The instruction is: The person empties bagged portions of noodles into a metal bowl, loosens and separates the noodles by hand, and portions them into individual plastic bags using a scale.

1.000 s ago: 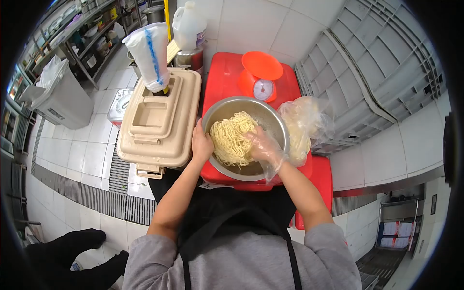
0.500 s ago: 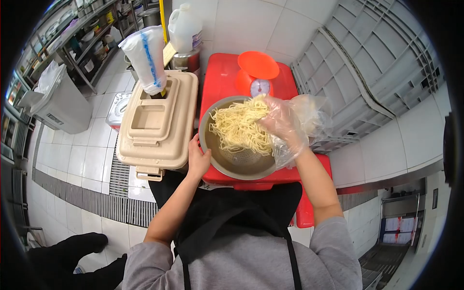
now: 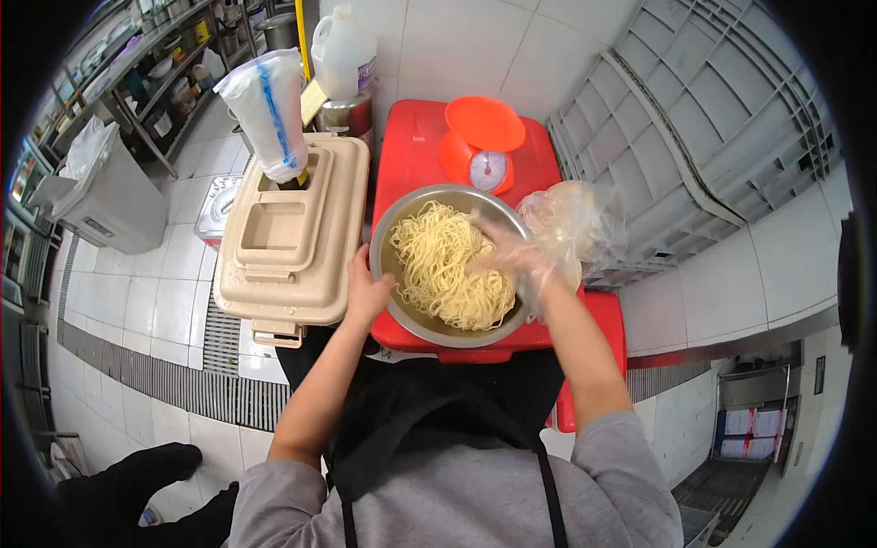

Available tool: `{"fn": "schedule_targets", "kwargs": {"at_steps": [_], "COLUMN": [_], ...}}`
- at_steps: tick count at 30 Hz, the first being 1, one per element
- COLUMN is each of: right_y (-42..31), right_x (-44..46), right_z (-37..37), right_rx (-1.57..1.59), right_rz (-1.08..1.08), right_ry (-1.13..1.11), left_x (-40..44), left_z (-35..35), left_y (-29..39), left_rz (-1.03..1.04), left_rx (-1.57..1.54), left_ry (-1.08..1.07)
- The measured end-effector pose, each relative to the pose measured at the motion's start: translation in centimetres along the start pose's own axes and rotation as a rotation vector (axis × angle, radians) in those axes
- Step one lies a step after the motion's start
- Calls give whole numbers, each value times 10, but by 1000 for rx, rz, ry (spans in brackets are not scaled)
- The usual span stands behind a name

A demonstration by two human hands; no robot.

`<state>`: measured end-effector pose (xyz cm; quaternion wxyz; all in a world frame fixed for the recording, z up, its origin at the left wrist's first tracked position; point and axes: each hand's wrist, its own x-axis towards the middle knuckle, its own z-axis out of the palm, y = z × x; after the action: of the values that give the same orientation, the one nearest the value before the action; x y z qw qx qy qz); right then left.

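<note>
A steel bowl point(image 3: 429, 336) stands on a red lid point(image 3: 416, 137), with a mass of pale yellow noodles point(image 3: 448, 265) inside. My left hand point(image 3: 367, 285) grips the bowl's left rim, thumb on the inner side. In a clear plastic glove, my right hand point(image 3: 513, 256) is over the right part of the bowl, fingers spread at the noodles' edge and slightly blurred. Behind the bowl is an orange scale point(image 3: 489, 169) with a round dial. A clear plastic bag point(image 3: 575, 228) with pale contents lies right of the bowl.
A beige lidded box point(image 3: 338, 210) is on the left, with a white plastic-wrapped item point(image 3: 267, 114) on it. Behind stands a translucent jug point(image 3: 343, 55). Grey crates point(image 3: 676, 137) line the right wall. At lower left, another person's dark-clothed legs point(image 3: 128, 484) show.
My right hand lifted the noodles at the bowl's right side, then came down and loosened from them. The noodles now lie spread in the bowl. My left hand stayed at the rim.
</note>
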<state>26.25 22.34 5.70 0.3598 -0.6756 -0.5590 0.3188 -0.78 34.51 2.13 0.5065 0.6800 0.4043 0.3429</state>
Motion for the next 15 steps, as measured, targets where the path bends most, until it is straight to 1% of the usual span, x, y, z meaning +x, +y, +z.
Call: {"fn": "schedule_targets", "kwargs": {"at_steps": [1,2,3,4,5,6,7,8,10,11,13,14,15], "right_y": [-5,-10,-53,-77,-48,7,-30,-73,-47,-36,-58,-67,-55], "right_x": [-7,-14,-20,-23,-21,-15,-24,-34,-29,-26,-24,-24,-23], "right_z": [7,14,19,21,25,28,27,26,18,14,-3,-9,-10], "right_rx": [-43,-87,-155,-224,-512,-798,-496,-170,-110,-79,-154,-195,-322], "right_rz": [69,139,240,340,36,-274,-41,146,106,89,180,217,118], "right_ry": [-6,-14,-17,-18,-10,3,101,261,265,261,161,115,142], "left_x": [13,25,37,43,40,32,27,24,13,9,6,3,0], "left_z": [4,4,3,2,-1,-5,-7,-3,5,4,2,2,4], "left_y": [-2,-3,-4,-4,6,24,34,28,7,5,6,7,9], "left_rz": [-32,-29,-27,-23,-43,-57,-75,-57,-38,-27,4,15,30], "left_rx": [-55,-10,36,80,60,39,17,5,-14,-23,-46,3,50], "left_ry": [22,-12,-45,-78,-92,-109,-125,-73,33,18,-4,11,27]}}
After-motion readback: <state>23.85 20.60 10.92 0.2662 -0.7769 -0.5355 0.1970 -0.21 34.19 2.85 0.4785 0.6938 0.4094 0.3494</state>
